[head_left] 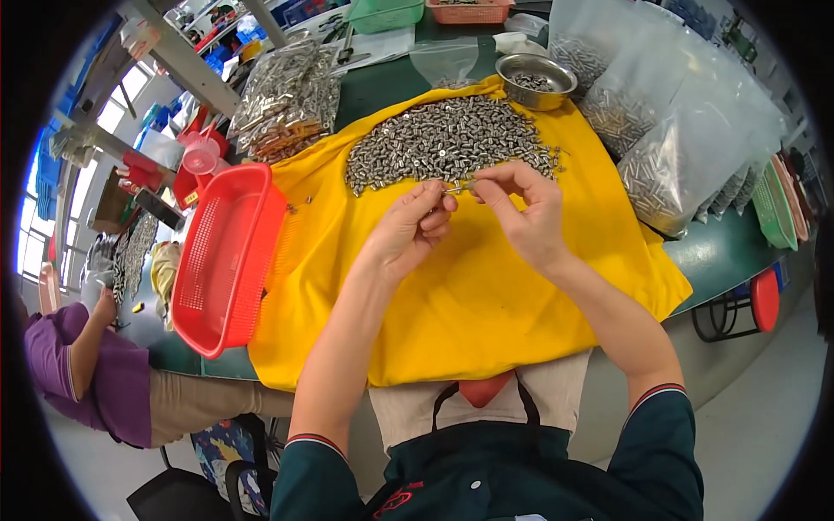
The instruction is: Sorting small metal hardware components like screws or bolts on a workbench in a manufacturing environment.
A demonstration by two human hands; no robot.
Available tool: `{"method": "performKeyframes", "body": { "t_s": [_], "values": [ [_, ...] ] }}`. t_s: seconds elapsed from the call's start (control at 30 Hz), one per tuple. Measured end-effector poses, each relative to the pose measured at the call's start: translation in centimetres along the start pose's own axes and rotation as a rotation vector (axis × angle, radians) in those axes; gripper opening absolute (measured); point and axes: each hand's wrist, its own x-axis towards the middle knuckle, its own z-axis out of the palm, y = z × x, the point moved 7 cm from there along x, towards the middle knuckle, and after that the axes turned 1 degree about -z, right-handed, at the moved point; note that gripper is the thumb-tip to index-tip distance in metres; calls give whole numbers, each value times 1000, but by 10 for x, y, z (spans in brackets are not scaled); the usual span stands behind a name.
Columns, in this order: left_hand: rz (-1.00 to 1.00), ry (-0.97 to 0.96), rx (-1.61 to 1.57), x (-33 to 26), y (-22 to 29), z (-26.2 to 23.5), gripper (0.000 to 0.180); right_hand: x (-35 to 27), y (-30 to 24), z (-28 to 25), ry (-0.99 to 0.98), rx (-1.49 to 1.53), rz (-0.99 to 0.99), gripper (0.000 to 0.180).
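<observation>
Over the yellow cloth (434,321), my two hands meet at the near edge of a heap of small metal cylinders (443,139). My left hand (413,221) pinches a thin metal pin (453,189) between thumb and forefinger, its other fingers curled in. My right hand (526,213) pinches a small metal cylinder (471,185) at the pin's other end. Whether the pin sits inside the cylinder is too small to tell. Behind the heap, to the right, a steel bowl (536,94) holds more small metal parts.
A red plastic basket (228,260) stands left of the cloth. Clear bags of metal parts (291,91) lie at the back left; more bags (669,148) crowd the right. A co-worker in a purple shirt (113,373) sits at the far left. A red stool (764,300) stands at right.
</observation>
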Motion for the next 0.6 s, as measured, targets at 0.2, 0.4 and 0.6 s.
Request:
{"method": "performKeyframes", "body": {
  "t_s": [0.2, 0.4, 0.6],
  "values": [
    [-8, -12, -62, -3, -4, 2, 13, -2, -1, 2, -14, 12, 3, 6],
    [25, 31, -24, -5, -3, -2, 11, -4, -2, 4, -15, 10, -15, 6],
    [57, 24, 10, -4, 2, 0, 10, -2, -4, 5, -46, -9, 16, 6]
  ]
}}
